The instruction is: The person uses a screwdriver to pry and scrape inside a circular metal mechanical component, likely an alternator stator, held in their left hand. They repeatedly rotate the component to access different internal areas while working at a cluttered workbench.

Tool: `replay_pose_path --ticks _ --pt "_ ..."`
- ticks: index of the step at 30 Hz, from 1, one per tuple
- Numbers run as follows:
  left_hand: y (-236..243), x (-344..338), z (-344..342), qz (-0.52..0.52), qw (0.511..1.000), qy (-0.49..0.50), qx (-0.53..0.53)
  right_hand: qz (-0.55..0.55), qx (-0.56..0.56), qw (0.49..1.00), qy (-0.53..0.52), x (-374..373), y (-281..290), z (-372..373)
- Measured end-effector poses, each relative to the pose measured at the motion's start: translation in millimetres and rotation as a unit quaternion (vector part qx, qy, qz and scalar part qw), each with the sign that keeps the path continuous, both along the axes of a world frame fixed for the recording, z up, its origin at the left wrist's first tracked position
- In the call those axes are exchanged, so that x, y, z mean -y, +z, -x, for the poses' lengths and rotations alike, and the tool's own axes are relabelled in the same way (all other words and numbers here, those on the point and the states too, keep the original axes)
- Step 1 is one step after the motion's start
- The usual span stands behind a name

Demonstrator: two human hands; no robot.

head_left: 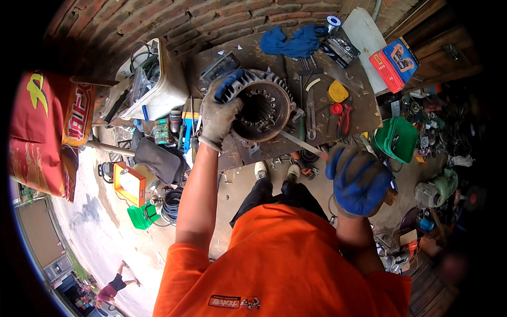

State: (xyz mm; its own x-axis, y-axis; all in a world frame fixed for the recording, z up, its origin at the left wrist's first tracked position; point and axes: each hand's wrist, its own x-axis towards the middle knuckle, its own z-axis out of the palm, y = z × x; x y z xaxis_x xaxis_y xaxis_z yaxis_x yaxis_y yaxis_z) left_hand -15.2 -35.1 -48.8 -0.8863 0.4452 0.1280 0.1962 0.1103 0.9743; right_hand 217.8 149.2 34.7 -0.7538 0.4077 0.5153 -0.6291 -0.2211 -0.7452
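My left hand (220, 113), in a grey glove with blue fingers, grips the left side of a round finned motor housing (279, 119) on the workbench. The housing's open end faces up; its dark bore shows notches around the inside. My right hand (359, 180), in a blue and grey glove, is closed on a long flat metal tool (302, 143) with a brown handle end. The tool's blade points left toward the housing's lower right edge. Whether its tip touches the housing I cannot tell.
On the bench (240, 158) lie a blue cloth (293, 43), red-handled pliers (345, 119), a yellow tape measure (337, 91) and a wrench (311, 113). A white bin (171, 90) stands left, a green container (397, 138) right. Clutter covers the right floor. Far lower left is another person (113, 288).
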Motion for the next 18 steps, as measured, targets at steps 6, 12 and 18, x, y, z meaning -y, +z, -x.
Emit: replay_pose_path --ticks 6,12,18 --pt "6.1 -1.3 -0.2 -0.015 0.999 0.006 0.050 -0.003 0.001 1.000 -0.007 2.7 2.2 1.6" --pt "10.0 -2.0 -5.8 0.019 1.000 0.015 0.013 -0.016 0.000 1.000 0.011 3.2 6.2 14.5" --pt "13.9 -4.2 -14.0 0.036 0.998 0.006 -0.058 -0.179 0.014 0.982 0.055 10.0 23.4 24.4"
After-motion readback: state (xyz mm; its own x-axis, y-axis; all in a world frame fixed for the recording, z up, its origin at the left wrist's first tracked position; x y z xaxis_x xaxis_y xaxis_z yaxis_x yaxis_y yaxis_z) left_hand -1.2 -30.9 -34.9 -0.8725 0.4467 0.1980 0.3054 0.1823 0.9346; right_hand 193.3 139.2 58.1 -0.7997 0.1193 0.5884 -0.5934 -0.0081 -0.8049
